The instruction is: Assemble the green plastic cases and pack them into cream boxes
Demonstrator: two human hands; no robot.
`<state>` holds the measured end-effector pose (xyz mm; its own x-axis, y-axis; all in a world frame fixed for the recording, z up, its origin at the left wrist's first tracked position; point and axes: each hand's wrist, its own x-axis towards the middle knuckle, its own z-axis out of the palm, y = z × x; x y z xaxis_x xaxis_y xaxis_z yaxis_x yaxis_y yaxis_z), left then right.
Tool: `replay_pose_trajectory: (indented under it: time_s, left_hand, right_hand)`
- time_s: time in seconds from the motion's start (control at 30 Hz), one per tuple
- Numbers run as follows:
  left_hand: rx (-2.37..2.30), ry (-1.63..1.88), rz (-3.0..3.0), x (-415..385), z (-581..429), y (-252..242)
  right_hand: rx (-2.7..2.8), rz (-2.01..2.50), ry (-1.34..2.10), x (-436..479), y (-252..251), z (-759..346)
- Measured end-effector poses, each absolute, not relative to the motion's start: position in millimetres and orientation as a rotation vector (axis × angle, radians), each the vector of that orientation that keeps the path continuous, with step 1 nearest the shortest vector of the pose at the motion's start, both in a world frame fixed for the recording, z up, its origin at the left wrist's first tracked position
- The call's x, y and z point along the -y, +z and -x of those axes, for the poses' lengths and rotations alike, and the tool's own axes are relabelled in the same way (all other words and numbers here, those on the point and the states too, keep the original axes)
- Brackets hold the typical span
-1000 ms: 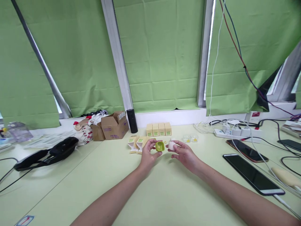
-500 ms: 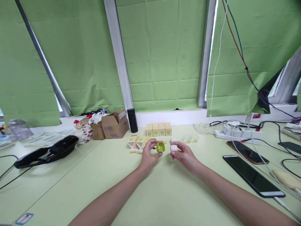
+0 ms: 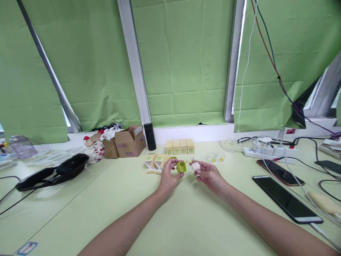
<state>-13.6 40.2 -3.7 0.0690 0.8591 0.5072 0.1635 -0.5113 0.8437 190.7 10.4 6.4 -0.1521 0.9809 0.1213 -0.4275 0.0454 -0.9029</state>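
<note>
While the left hand [image 3: 168,175] clamps a green cup [image 3: 181,167], the right hand [image 3: 211,175] pinches a white piece [image 3: 196,166].

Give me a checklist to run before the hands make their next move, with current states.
1. Left hand gripping the green square cup: ok.
2. Right hand gripping the white block: ok.
3. Cup and block apart: ok, a gap shows between them.
4. Four small tan boxes standing in a row behind the hands: ok.
5. Both clear cups within the right hand's grip: not ok, they sit beyond it.
6. Block's underside clean: cannot tell.
</note>
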Motion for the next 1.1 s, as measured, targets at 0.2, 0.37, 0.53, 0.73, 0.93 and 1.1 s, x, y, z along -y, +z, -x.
replay_pose_trajectory:
  time_s: [0.2, 0.37, 0.53, 0.73, 0.93, 1.1]
  left_hand:
    - [-1.026, 1.486, -1.819, -35.7, 12.0, -3.3]
    - [-1.067, 1.482, -1.871, -29.5, 10.3, 0.6]
    - [-1.055, 1.441, -1.923, -25.5, 8.9, 0.8]
    - [-1.106, 1.396, -1.939, -20.3, 7.0, 3.2]
    - [-1.124, 1.409, -1.92, -16.5, 4.2, 7.9]
    - [-1.124, 1.389, -1.958, -12.9, 4.0, 10.9]
  right_hand:
    - [0.984, 0.744, 1.415, -7.8, 8.3, -187.6]
    - [1.086, 0.837, 1.316, -8.4, 5.9, -185.6]
    - [1.183, 0.881, 1.232, -9.0, 4.5, -183.9]
    - [1.236, 0.934, 1.175, -8.3, 4.8, -183.2]
    - [1.313, 0.932, 1.128, -9.3, 1.5, -184.0]
    - [1.369, 0.931, 1.102, -12.3, -3.3, -185.9]
